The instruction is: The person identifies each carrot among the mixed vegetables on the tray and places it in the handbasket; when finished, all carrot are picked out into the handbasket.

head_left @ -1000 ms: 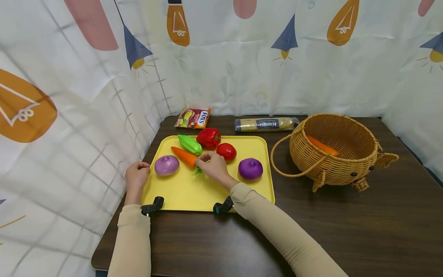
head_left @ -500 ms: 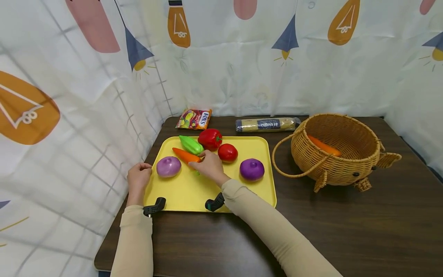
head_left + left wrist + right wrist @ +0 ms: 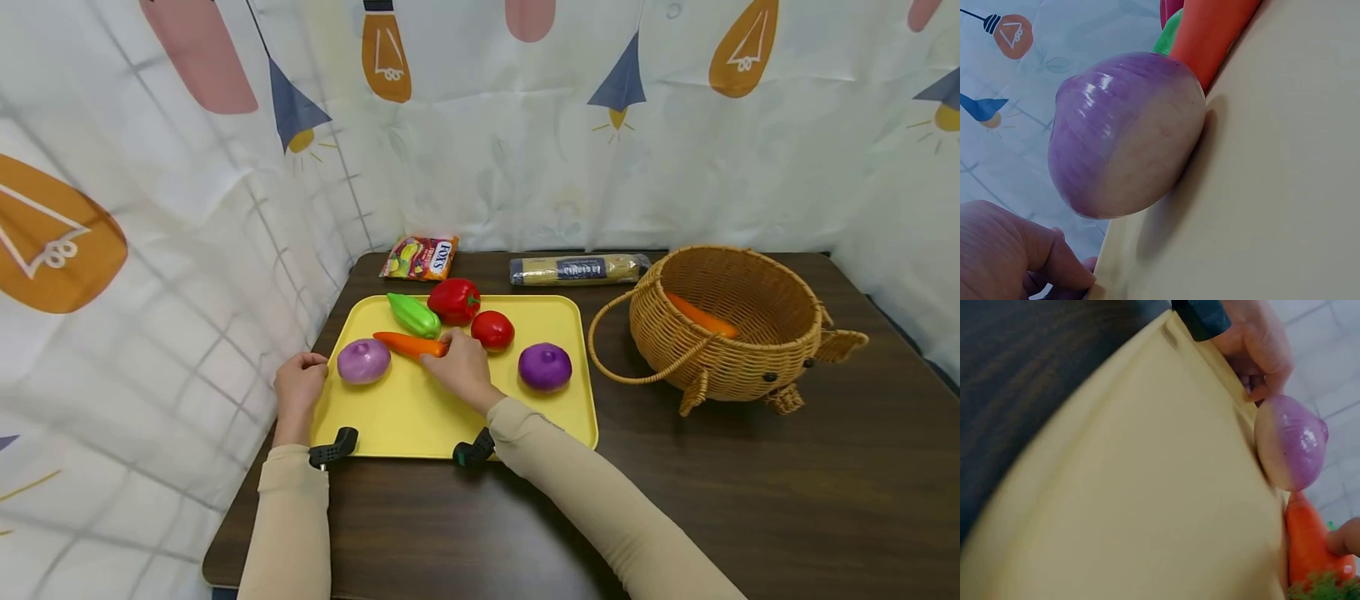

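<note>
My right hand (image 3: 467,371) pinches the leafy end of an orange carrot (image 3: 405,342) lying on the yellow tray (image 3: 375,425). In the right wrist view, a fingertip presses the carrot's side (image 3: 1305,536) just above its green leaves. My left hand (image 3: 298,390) pinches the tray's left rim between thumb and fingers, seen close in the left wrist view. Beside it sits a round, turnip-like vegetable (image 3: 1125,134), purple above and pale below. Behind the carrot lie a green ridged vegetable (image 3: 414,315), a red bell pepper (image 3: 454,301) and a tomato (image 3: 492,331).
A dark purple onion-like vegetable (image 3: 544,367) sits at the tray's right. A wicker basket (image 3: 720,358) with a second carrot (image 3: 701,317) inside stands right of the tray, its handle loop near the rim. Behind are a candy packet (image 3: 420,257) and a pasta packet (image 3: 579,269).
My right hand has shifted its hold on the carrot's leafy end. The carrot has turned to lie more sideways, its leafy end farther right. The left hand stays at the rim.
</note>
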`<state>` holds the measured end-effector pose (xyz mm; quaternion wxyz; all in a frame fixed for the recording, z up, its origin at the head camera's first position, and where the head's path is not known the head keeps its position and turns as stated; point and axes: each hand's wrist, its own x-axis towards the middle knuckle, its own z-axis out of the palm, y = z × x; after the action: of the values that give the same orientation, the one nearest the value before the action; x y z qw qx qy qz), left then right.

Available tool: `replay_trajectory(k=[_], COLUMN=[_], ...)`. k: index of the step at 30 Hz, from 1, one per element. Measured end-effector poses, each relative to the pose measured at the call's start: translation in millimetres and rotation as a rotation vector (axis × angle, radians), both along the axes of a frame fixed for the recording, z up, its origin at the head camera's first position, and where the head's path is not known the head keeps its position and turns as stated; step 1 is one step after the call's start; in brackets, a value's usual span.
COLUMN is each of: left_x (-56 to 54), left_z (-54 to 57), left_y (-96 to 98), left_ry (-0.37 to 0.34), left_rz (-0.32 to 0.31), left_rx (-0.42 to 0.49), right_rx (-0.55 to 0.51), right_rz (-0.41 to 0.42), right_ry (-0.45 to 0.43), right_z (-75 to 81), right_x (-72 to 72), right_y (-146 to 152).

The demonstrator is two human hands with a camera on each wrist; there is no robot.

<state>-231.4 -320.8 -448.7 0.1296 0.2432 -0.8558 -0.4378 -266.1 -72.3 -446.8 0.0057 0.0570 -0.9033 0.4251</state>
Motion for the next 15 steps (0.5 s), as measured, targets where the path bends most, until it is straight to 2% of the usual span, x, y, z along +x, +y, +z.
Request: replay_trajectory(k=[5, 9, 15], left_x=[-0.7, 0.1, -0.3], left_z=[2.4, 2.4, 1.6], left_y=[-2.9, -2.9, -0.8], left_ry=[-0.004, -0.009, -0.012], left_rz=[0.003, 0.005, -0.005], left_rx=[0.0, -0.004, -0.002], right_rx=[-0.099, -0.174, -0.397], right_rz=[-0.024, -0.035, -0.056], right_ry=[-0.012, 0.016, 0.071], right_z=[2.7, 6.1, 18.8], right_x=[3.6, 8.0, 14.2], right_y=[8, 14, 28])
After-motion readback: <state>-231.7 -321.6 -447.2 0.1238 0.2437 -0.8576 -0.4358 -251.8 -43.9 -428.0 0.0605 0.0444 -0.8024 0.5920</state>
